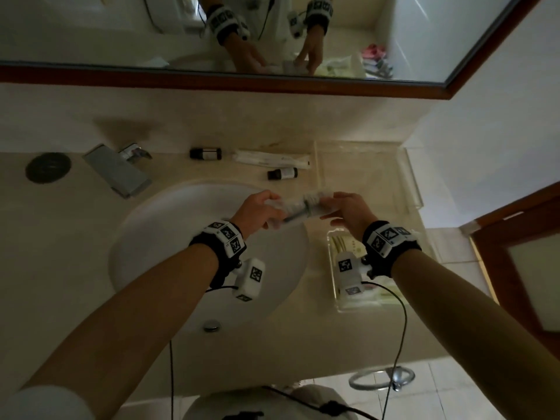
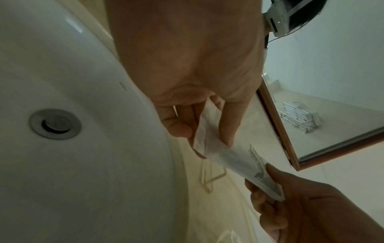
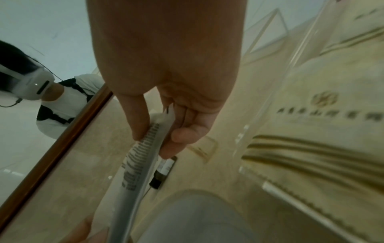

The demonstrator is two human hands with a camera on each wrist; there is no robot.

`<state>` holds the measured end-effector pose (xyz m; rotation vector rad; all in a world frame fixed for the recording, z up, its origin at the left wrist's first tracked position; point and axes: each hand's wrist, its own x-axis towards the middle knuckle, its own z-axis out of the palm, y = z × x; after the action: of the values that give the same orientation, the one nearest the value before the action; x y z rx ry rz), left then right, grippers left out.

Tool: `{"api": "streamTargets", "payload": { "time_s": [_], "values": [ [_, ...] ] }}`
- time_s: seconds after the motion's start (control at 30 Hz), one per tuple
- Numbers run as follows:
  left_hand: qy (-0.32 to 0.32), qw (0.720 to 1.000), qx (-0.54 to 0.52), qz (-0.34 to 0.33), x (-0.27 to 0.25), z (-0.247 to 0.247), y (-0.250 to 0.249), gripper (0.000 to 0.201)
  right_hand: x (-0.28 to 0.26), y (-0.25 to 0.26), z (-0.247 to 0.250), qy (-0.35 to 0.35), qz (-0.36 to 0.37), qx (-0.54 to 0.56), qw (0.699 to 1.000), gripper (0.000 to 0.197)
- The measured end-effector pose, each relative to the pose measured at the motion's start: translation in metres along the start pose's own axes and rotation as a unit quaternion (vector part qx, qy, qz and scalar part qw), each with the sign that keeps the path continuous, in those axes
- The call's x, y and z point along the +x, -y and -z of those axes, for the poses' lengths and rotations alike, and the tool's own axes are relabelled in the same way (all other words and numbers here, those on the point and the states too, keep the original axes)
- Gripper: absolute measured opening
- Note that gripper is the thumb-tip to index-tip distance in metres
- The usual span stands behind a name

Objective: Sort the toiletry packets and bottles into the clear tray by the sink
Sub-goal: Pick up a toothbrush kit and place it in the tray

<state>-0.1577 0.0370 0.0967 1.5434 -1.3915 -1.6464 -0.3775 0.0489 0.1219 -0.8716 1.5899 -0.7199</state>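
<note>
Both hands share one white packet (image 1: 303, 207), held in the air over the sink's (image 1: 169, 237) far rim. The left hand (image 1: 257, 207) pinches its near end between thumb and fingers; the right hand (image 1: 348, 210) pinches the other end. Beyond the grip, two dark bottles (image 1: 205, 153) and a long packet (image 1: 271, 159) lie on the bench (image 1: 75, 237). Right of the grip stands a clear tray (image 1: 412, 174).

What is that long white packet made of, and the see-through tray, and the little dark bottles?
Packet: looks like thin matte plastic or paper film; it bends between both hands.
Tray: clear, glossy, probably acrylic; the counter shows through.
Bottles: dark, glossy plastic or glass, cannot tell which.
</note>
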Motion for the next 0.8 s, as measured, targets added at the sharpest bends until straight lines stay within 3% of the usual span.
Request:
{"api": "streamTargets", "payload": {
  "time_s": [0.23,0.4,0.5,0.6,0.8],
  "values": [
    [0.035,0.999,0.037,0.003,0.0,-0.052,-0.013,0.018,-0.019,-0.018,0.057,-0.025,0.018,-0.015,0.999,0.01],
    [0.055,0.996,0.07,-0.006,0.002,-0.088,-0.024,0.021,-0.034,-0.029,0.097,-0.035,-0.01,-0.018,0.999,0.012],
    [0.066,0.993,0.094,-0.012,0.003,-0.109,-0.026,0.025,-0.041,-0.036,0.118,-0.042,-0.025,-0.049,0.998,0.023],
    [0.077,0.991,0.112,-0.021,0.003,-0.13,-0.029,0.02,-0.048,-0.041,0.134,-0.057,-0.036,-0.062,0.996,0.01],
    [0.113,0.981,0.153,-0.043,0.006,-0.166,-0.036,0.018,-0.06,-0.058,0.163,-0.087,-0.032,-0.099,0.991,0.025]
  ]
}}
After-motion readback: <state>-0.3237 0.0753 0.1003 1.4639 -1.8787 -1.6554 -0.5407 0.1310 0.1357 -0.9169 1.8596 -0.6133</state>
